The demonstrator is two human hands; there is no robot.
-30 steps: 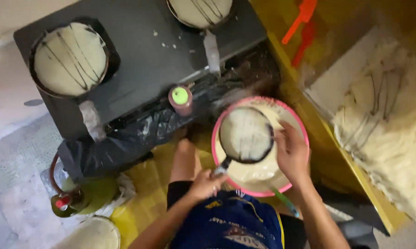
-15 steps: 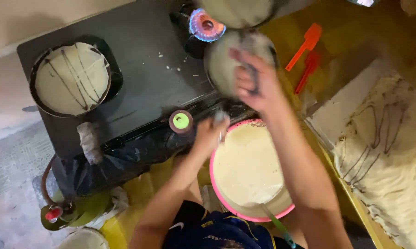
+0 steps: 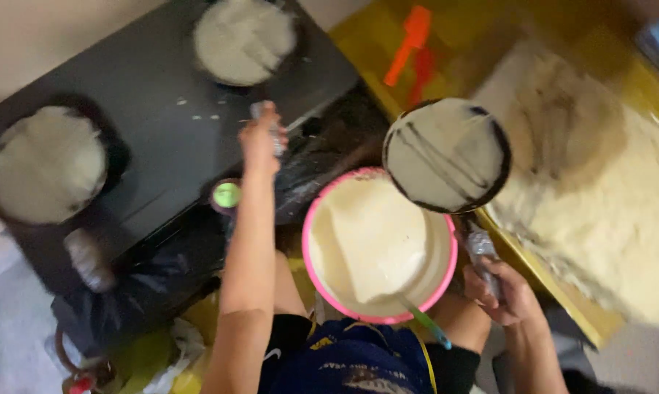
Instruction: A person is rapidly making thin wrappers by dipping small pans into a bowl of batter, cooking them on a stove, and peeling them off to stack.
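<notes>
My right hand (image 3: 506,293) grips the wrapped handle of a round black pan (image 3: 446,155) coated with pale batter, held between the pink bowl and the right board. My left hand (image 3: 262,137) reaches forward and is closed on the wrapped handle of the far pan (image 3: 243,40) on the black stove (image 3: 169,124). A pink-rimmed bowl (image 3: 379,315) of creamy batter sits between my arms, with a green-handled utensil (image 3: 426,325) leaning in it.
A second batter-coated pan (image 3: 45,164) rests on the stove's left burner. A small green-topped cup (image 3: 226,195) stands at the stove's front edge. Orange spatulas (image 3: 410,44) lie on the yellow surface. A stack of thin pale sheets (image 3: 599,190) covers the board at right.
The right hand has swung its pan from above the stove down and right, past the bowl. The left hand has moved from near the bowl up to the far pan's handle.
</notes>
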